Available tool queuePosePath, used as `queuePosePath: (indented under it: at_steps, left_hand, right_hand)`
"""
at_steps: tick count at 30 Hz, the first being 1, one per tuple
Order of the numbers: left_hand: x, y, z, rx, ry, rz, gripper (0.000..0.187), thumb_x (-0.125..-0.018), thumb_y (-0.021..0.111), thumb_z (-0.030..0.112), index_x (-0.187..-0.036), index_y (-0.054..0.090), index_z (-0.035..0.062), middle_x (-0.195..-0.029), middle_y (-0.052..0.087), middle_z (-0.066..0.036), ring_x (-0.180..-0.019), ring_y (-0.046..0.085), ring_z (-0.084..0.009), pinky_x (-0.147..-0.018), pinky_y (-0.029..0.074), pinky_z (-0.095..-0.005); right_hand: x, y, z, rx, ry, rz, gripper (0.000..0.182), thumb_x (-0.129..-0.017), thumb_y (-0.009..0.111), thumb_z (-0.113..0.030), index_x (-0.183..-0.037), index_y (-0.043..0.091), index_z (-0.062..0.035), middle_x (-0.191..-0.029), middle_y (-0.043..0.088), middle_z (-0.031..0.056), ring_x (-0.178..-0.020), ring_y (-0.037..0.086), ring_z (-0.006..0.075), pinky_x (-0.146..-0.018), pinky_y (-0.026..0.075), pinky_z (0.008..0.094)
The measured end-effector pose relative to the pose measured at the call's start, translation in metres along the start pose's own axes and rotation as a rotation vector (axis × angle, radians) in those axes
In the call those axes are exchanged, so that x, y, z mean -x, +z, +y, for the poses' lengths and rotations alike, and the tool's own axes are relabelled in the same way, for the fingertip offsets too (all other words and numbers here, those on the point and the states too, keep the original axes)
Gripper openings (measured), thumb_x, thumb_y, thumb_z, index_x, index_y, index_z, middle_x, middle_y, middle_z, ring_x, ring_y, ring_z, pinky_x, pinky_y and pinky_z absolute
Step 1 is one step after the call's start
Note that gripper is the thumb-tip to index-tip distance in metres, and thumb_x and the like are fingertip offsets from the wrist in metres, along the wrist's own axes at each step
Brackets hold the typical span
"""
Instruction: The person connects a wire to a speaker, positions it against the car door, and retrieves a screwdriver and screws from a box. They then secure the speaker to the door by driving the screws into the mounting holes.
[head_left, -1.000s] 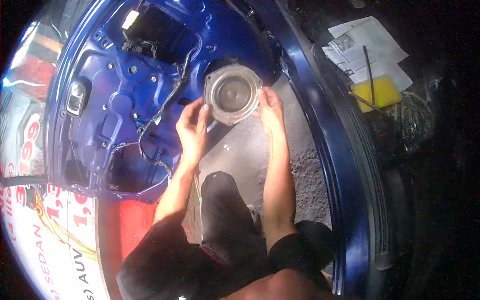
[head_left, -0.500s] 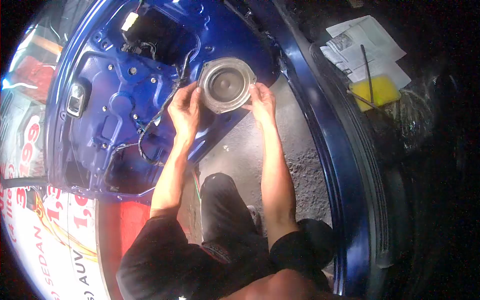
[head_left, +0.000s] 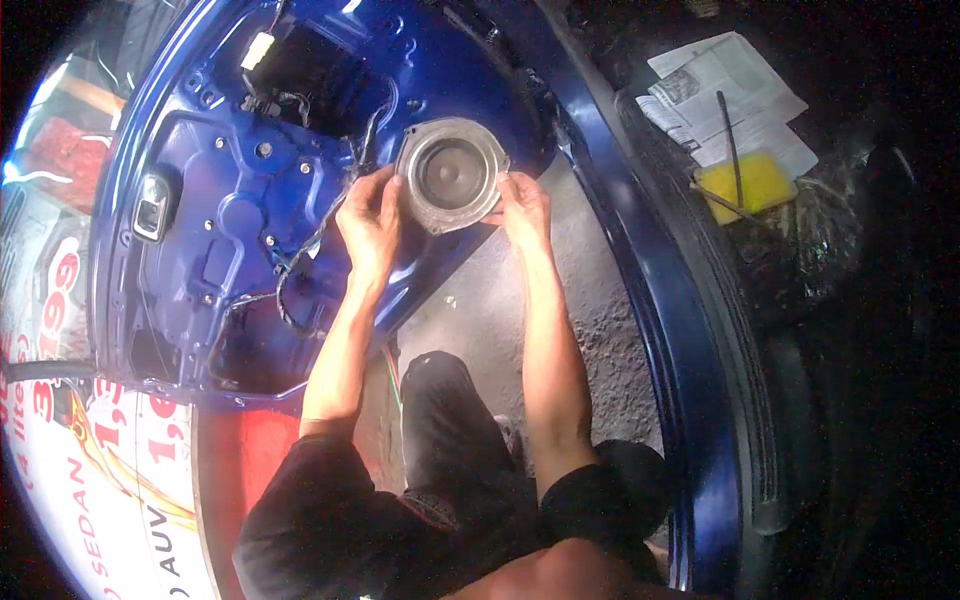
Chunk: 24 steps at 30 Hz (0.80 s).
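Observation:
Between my hands is a round car speaker (head_left: 450,174) with a grey frame, its cone facing me. My left hand (head_left: 370,220) grips the left side of its rim, thumb on the front edge. On the opposite side my right hand (head_left: 524,212) pinches the rim, fingers partly hidden behind it. Behind the speaker stands the blue car door (head_left: 240,200), stripped of its trim, and the speaker overlaps its lower corner in this view. A black wiring harness (head_left: 290,290) runs along the door near my left hand.
A white connector (head_left: 258,50) hangs by the door's upper opening. The blue door sill (head_left: 665,330) curves down the right. Beyond it lie papers (head_left: 730,95) and a yellow sponge-like block (head_left: 755,185) with a thin dark rod (head_left: 732,150). A printed sign (head_left: 130,490) stands lower left.
The speaker has tilted and shifted slightly left in my grip. My right fingers have closed in around its rim. Both hands stay in about the same place.

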<state>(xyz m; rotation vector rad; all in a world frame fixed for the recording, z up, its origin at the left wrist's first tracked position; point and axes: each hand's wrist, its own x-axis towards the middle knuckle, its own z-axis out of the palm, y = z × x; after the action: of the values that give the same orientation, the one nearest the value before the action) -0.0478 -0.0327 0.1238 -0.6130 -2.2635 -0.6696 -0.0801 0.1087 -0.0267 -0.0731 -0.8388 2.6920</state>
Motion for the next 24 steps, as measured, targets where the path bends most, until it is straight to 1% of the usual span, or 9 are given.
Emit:
queuePosePath:
  at_steps: [6, 8, 12, 16, 17, 18, 20, 21, 24]
  left_hand:
    - [-0.007, 0.005, -0.004, 0.038, 0.092, 0.026, 0.019, -0.089, 0.067, 0.010, -0.104, 0.072, -0.0005, -0.092, 0.071, -0.015, -0.084, 0.068, -0.0229, -0.081, 0.051, -0.0319]
    - [-0.010, 0.005, -0.003, -0.096, 0.151, 0.040, 0.018, -0.087, 0.068, 0.008, -0.102, 0.072, -0.0014, -0.094, 0.070, -0.018, -0.086, 0.068, -0.0295, -0.079, 0.053, -0.0353]
    - [-0.010, 0.010, 0.005, -0.116, 0.151, 0.078, 0.018, -0.086, 0.070, 0.008, -0.101, 0.072, -0.0013, -0.090, 0.069, -0.017, -0.085, 0.067, -0.0298, -0.078, 0.052, -0.0361]
    - [0.012, 0.007, 0.008, -0.184, 0.168, 0.134, 0.029, -0.086, 0.071, 0.011, -0.113, 0.068, -0.0004, -0.098, 0.064, -0.017, -0.088, 0.064, -0.0300, -0.079, 0.052, -0.0378]
    - [0.029, 0.004, 0.007, -0.147, 0.068, 0.108, 0.036, -0.086, 0.072, 0.012, -0.118, 0.064, -0.0004, -0.101, 0.061, -0.017, -0.092, 0.063, -0.0294, -0.081, 0.051, -0.0381]
    - [0.044, 0.008, 0.003, -0.114, 0.024, 0.156, 0.031, -0.087, 0.073, 0.013, -0.113, 0.064, -0.0014, -0.096, 0.065, -0.013, -0.087, 0.064, -0.0215, -0.078, 0.052, -0.0333]
    - [0.068, 0.019, 0.001, 0.238, -0.338, 0.111, 0.024, -0.088, 0.074, 0.013, -0.105, 0.065, -0.0015, -0.088, 0.068, -0.008, -0.080, 0.065, -0.0142, -0.072, 0.053, -0.0277]
    - [0.071, 0.026, -0.005, 0.330, -0.419, 0.135, 0.022, -0.088, 0.074, 0.012, -0.102, 0.065, -0.0020, -0.081, 0.069, -0.005, -0.073, 0.064, -0.0093, -0.067, 0.053, -0.0233]
    - [0.069, 0.039, -0.019, 0.552, -0.513, 0.187, 0.019, -0.087, 0.075, 0.013, -0.093, 0.065, -0.0023, -0.077, 0.070, -0.007, -0.062, 0.062, -0.0086, -0.059, 0.050, -0.0232]
  right_hand:
    - [0.003, 0.000, -0.003, 0.189, -0.106, 0.032, 0.027, -0.099, 0.057, -0.019, -0.099, 0.060, 0.0068, -0.076, 0.065, 0.0097, -0.051, 0.064, 0.0147, -0.045, 0.057, 0.0272]
    - [0.007, 0.001, -0.008, 0.211, -0.011, 0.021, 0.029, -0.099, 0.058, -0.022, -0.106, 0.057, 0.0065, -0.079, 0.065, 0.0109, -0.055, 0.066, 0.0175, -0.048, 0.058, 0.0292]
    - [0.005, 0.001, 0.004, -0.024, 0.001, -0.027, 0.030, -0.099, 0.058, -0.023, -0.107, 0.053, 0.0056, -0.075, 0.063, 0.0113, -0.054, 0.066, 0.0201, -0.047, 0.058, 0.0305]
    - [0.005, 0.003, 0.006, -0.013, 0.028, -0.012, 0.030, -0.099, 0.058, -0.023, -0.104, 0.052, 0.0054, -0.076, 0.063, 0.0124, -0.054, 0.067, 0.0218, -0.048, 0.059, 0.0321]
    - [0.005, 0.003, 0.004, 0.000, 0.021, -0.007, 0.030, -0.099, 0.058, -0.023, -0.104, 0.053, 0.0056, -0.076, 0.063, 0.0126, -0.055, 0.067, 0.0224, -0.048, 0.059, 0.0323]
    - [0.006, 0.004, 0.000, 0.012, 0.016, -0.006, 0.030, -0.099, 0.058, -0.023, -0.104, 0.053, 0.0059, -0.076, 0.063, 0.0128, -0.055, 0.068, 0.0229, -0.048, 0.060, 0.0325]
    - [0.005, 0.006, 0.001, 0.035, 0.007, -0.018, 0.030, -0.099, 0.058, -0.023, -0.103, 0.053, 0.0065, -0.076, 0.062, 0.0130, -0.056, 0.068, 0.0240, -0.048, 0.060, 0.0328]
    - [0.004, 0.005, 0.001, 0.048, 0.003, -0.028, 0.031, -0.099, 0.059, -0.023, -0.103, 0.053, 0.0068, -0.075, 0.062, 0.0131, -0.057, 0.069, 0.0244, -0.048, 0.060, 0.0328]
    - [0.001, 0.001, 0.000, 0.131, 0.022, -0.012, 0.030, -0.098, 0.059, -0.023, -0.095, 0.054, 0.0061, -0.072, 0.062, 0.0127, -0.055, 0.068, 0.0245, -0.046, 0.059, 0.0326]
